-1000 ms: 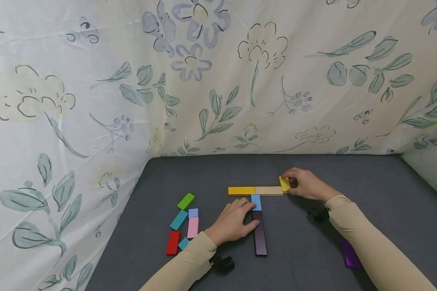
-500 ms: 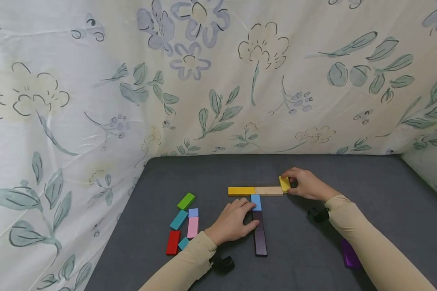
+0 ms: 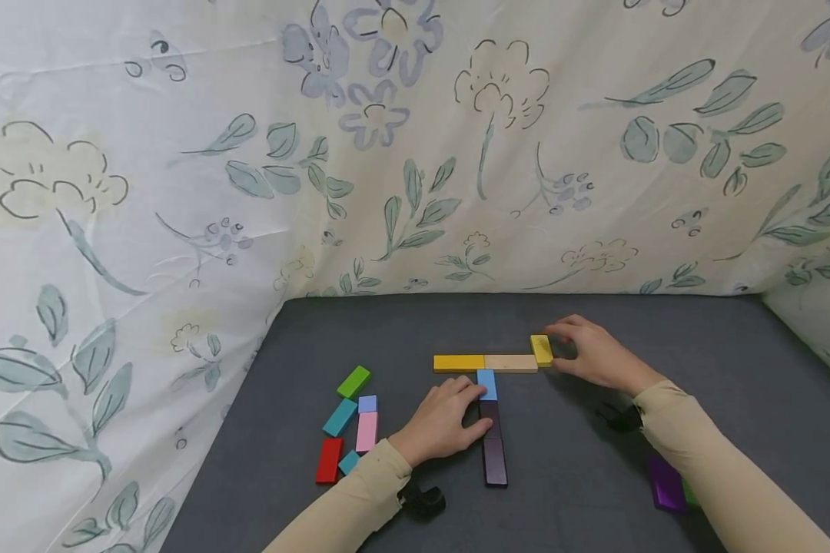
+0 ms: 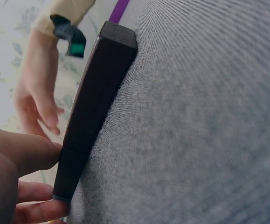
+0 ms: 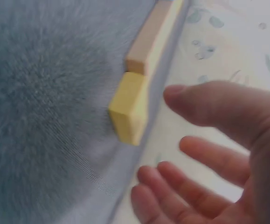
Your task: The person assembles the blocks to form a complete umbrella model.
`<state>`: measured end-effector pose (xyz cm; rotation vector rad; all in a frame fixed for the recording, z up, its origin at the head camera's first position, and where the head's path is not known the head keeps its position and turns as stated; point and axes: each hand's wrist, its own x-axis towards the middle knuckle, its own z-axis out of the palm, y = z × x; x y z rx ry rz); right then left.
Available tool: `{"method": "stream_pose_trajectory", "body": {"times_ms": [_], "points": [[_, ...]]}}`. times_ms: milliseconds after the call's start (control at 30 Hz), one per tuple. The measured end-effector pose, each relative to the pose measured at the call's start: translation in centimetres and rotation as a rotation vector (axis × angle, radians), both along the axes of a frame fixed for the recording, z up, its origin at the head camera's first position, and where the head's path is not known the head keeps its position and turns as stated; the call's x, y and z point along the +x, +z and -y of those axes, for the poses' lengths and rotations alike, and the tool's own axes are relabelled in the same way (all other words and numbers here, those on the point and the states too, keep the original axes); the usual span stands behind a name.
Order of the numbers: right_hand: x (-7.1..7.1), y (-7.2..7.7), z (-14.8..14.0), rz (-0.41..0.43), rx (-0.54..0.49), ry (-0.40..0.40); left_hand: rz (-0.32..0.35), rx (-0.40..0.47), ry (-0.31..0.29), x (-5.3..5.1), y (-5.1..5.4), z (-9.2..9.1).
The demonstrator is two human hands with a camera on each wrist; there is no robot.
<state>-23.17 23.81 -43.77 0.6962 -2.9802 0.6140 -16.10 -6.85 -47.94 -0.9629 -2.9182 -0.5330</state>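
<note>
The right hand (image 3: 602, 352) is just right of a small yellow block (image 3: 541, 350); the right wrist view shows its spread thumb and fingers apart from that block (image 5: 127, 105). The yellow block stands slanted at the right end of a row made of a plain wooden block (image 3: 511, 363) and an orange-yellow block (image 3: 459, 363). Below this row runs a column: a light blue block (image 3: 486, 386), then two dark purple blocks (image 3: 495, 462). The left hand (image 3: 443, 421) rests against the column's left side, fingertips at the blue block and thumb at the upper dark one (image 4: 73, 170).
At left lie a green block (image 3: 353, 382), two teal blocks (image 3: 340, 418), a red block (image 3: 329, 461), a pink block (image 3: 366, 432) and a small periwinkle block (image 3: 367, 404). A purple block (image 3: 667, 484) and a partly hidden green block (image 3: 689, 494) are beside the right forearm. Patterned cloth (image 3: 415, 192) borders the table.
The right hand has let go of the yellow block and moved slightly right. More of the green block beside the right forearm shows. The left hand stays in place.
</note>
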Motion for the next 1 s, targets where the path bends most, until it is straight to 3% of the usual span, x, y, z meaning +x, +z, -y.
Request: {"method": "stream_pose_trajectory", "body": {"times_ms": [267,467,667,833,1000], "points": [[5.4,2.2,-2.2,0.017,0.097,-0.028,0.020,-0.006,-0.003,-0.1,0.5,-0.1],[8.6,2.6,-4.4,0.115,0.159,-0.034,0.025,-0.007,0.001,-0.1,0.7,0.0],[11.2,1.8,-7.0,0.270,0.170,0.011,0.019,-0.005,-0.002,0.0,0.6,0.1],[12.7,0.6,-8.4,0.252,0.179,0.054,0.000,-0.001,-0.006,-0.1,0.5,0.1],[13.5,-0.2,-8.9,0.221,0.230,0.035,0.001,0.001,-0.010,0.0,0.6,0.2]]}}
